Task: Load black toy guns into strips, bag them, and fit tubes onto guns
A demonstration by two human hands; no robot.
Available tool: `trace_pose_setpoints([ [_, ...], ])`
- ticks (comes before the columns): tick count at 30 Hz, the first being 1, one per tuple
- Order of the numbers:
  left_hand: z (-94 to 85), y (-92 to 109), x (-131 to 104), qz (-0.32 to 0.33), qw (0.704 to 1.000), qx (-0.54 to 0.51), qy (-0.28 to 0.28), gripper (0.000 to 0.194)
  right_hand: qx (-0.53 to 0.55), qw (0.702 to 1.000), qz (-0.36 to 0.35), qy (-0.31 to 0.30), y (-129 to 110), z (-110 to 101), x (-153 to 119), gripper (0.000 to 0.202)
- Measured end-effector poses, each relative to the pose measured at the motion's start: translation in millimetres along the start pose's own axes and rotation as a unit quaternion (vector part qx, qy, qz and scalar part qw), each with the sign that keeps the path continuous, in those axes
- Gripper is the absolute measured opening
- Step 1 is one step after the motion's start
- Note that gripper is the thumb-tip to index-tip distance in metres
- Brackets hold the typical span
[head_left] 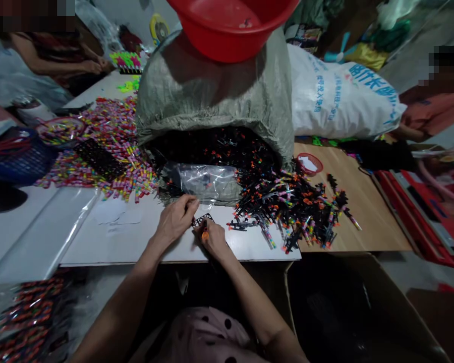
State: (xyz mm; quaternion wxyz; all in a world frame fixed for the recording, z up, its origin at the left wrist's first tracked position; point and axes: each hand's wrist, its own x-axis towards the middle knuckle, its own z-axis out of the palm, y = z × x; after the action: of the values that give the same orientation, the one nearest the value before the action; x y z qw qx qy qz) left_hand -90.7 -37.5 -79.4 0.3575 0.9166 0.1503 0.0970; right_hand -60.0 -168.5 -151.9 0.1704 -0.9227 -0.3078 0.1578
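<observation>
My left hand [177, 216] is over the white table, its fingers curled together beside the near edge of a clear plastic bag [212, 176]. Whatever is in those fingers is hidden. A small black rack with holes [203, 219] lies between my two hands. Close to its right side, my right hand [214, 240] is closed around a small black plastic piece with an orange tip [205, 235]. Ahead, a big grey-green woven sack [215, 96] gapes open, full of black and orange plastic pieces [249, 151]. More such pieces, some with colourful candy tubes [287, 201], spill out to the right.
Wrapped colourful candy tubes [113, 121] are heaped at left, with a black rack [100, 159] on top. A red basin [234, 30] rests on the sack. A white printed sack [340, 96] lies behind. Co-workers sit at far left and far right. A cardboard box [363, 302] stands below.
</observation>
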Motion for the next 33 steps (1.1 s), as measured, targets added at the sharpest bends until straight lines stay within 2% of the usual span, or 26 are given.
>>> trace_pose_setpoints([
  [3, 1.8, 0.4, -3.2, 0.007, 1.0, -0.011, -0.007, 0.052, -0.029, 0.999, -0.001, -0.012, -0.5, 1.2, -4.2, 0.016],
  [7, 1.4, 0.0, -1.4, 0.003, 1.0, -0.025, 0.006, 0.055, -0.057, 0.998, -0.005, -0.022, -22.5, 4.1, 8.0, 0.02],
  [10, -2.1, -1.1, 5.4, -0.014, 1.0, -0.014, 0.004, 0.055, -0.03, 0.998, -0.031, -0.056, -20.5, -10.2, 17.8, 0.019],
  [13, -5.2, -4.6, 11.2, -0.019, 1.0, -0.01, -0.01, 0.054, 0.036, 0.988, -0.109, -0.104, 17.1, -56.1, 22.7, 0.012],
  [14, -5.8, -6.0, 12.3, -0.017, 1.0, -0.014, -0.014, 0.054, 0.029, 0.989, -0.121, -0.074, 34.6, -77.0, 25.3, 0.011],
  [16, -6.2, -8.0, 12.9, -0.017, 0.999, -0.026, -0.017, 0.055, -0.091, 0.994, -0.05, 0.025, 68.8, -119.4, 33.7, 0.022],
  [17, -6.2, -8.1, 12.4, -0.02, 0.999, -0.033, -0.017, 0.055, -0.172, 0.984, -0.005, 0.049, 83.2, -137.6, 39.3, 0.027],
  [18, -6.3, -7.5, 11.3, -0.025, 0.999, -0.039, -0.015, 0.055, -0.24, 0.97, 0.024, 0.043, 94.8, -152.1, 45.2, 0.031],
  [20, -6.7, -4.2, 7.1, -0.027, 0.998, -0.047, 0.013, 0.055, -0.316, 0.948, 0.045, 0.011, 109.2, -168.2, 56.2, 0.033],
  [23, -7.4, 2.4, -1.6, 0.002, 0.993, -0.053, 0.102, 0.051, -0.319, 0.947, 0.012, -0.029, 113.2, -167.8, 63.1, 0.032],
  [25, -6.4, 4.6, -5.3, 0.021, 0.992, -0.042, 0.12, 0.049, -0.319, 0.947, -0.013, -0.027, 109.6, -161.8, 58.4, 0.033],
  [28, -2.8, 2.9, -4.6, 0.008, 0.999, -0.03, 0.03, 0.049, -0.312, 0.949, -0.01, 0.051, 97.8, -149.1, 39.7, 0.027],
  [30, -0.8, 0.7, -2.5, -0.01, 0.999, -0.034, -0.019, 0.052, -0.267, 0.956, 0.02, 0.117, 85.1, -130.8, 24.6, 0.022],
  [33, 0.2, -0.7, -0.8, -0.019, 0.999, -0.034, -0.022, 0.053, -0.113, 0.985, 0.019, 0.128, 65.0, -85.6, 10.3, 0.022],
])
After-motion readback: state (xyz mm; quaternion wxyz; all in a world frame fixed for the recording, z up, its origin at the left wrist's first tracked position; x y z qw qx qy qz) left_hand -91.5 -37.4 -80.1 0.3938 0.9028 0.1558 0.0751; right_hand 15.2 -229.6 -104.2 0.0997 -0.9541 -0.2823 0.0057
